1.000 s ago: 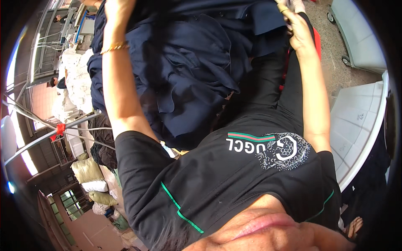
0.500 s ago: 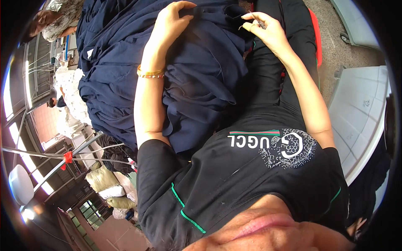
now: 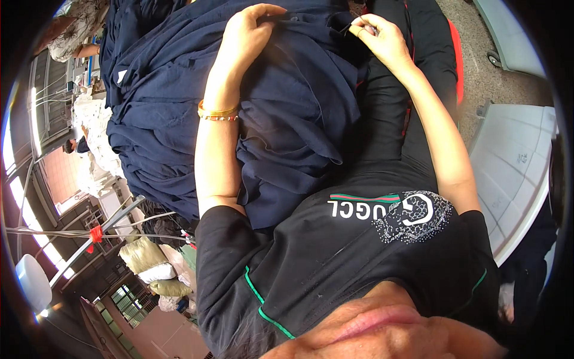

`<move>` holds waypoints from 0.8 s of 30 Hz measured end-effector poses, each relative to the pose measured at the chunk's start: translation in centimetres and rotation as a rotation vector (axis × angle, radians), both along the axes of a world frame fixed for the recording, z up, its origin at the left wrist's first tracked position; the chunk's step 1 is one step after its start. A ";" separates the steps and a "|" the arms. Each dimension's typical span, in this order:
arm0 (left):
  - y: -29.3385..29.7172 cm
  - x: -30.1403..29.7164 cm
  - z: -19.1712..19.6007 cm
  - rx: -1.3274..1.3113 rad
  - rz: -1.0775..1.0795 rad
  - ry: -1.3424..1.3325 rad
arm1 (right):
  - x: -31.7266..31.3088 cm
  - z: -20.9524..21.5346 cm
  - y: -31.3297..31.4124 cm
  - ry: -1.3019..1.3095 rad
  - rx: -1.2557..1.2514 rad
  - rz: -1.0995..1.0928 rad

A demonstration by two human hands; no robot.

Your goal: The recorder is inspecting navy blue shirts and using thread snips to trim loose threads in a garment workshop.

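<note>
One heap of navy cloth [image 3: 287,102], along the left edge of the lap [image 3: 382,128]. Left hand [image 3: 248,37] over it, thumb apart; right hand [image 3: 385,43] narrow nearby, grip unclear. Flat, steady fabric should help.

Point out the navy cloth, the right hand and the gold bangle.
Navy cloth [image 3: 293,99]: head view, on its folds.
Right hand [image 3: 385,44]: head view, middle of hand.
Gold bangle [image 3: 219,112]: head view, middle of band.

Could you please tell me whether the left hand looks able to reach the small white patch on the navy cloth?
Probably yes: only folds of navy cloth seem to lie between the left hand and the small white patch, which shows uncovered.
</note>
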State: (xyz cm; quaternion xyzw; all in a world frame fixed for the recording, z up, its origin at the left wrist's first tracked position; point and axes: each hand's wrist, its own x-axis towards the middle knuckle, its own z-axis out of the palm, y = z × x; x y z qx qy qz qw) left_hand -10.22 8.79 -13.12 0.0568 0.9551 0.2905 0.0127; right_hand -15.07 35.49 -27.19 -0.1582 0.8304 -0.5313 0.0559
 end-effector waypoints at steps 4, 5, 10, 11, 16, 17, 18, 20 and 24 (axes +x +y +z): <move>0.3 0.2 0.4 0.169 -0.020 0.031 | -0.3 1.3 0.4 0.079 -0.288 0.162; 0.1 0.7 0.5 0.208 -0.019 0.030 | 1.0 4.8 0.0 -0.013 -0.293 0.167; 1.6 0.8 0.7 0.267 0.013 -0.018 | 1.3 5.6 -1.8 -0.034 -0.558 0.166; 1.5 0.7 0.7 0.218 0.015 -0.002 | 1.2 5.9 -2.1 -0.063 -0.536 0.167; 2.0 0.1 0.8 -0.078 -0.047 0.114 | 0.2 3.3 -3.2 0.104 -0.456 0.146; 2.2 0.3 1.0 -0.117 -0.057 0.158 | 0.3 3.6 -3.3 0.056 -0.451 0.170; 2.4 0.4 0.9 -0.203 -0.109 0.214 | 0.8 4.1 -3.2 0.050 -0.418 0.177; 3.3 0.9 -0.2 -0.263 -0.088 0.113 | 1.7 2.8 -3.1 0.060 -0.421 0.136; 3.8 1.2 -1.6 -0.245 -0.037 0.049 | 3.0 2.7 -2.6 0.021 -0.353 0.123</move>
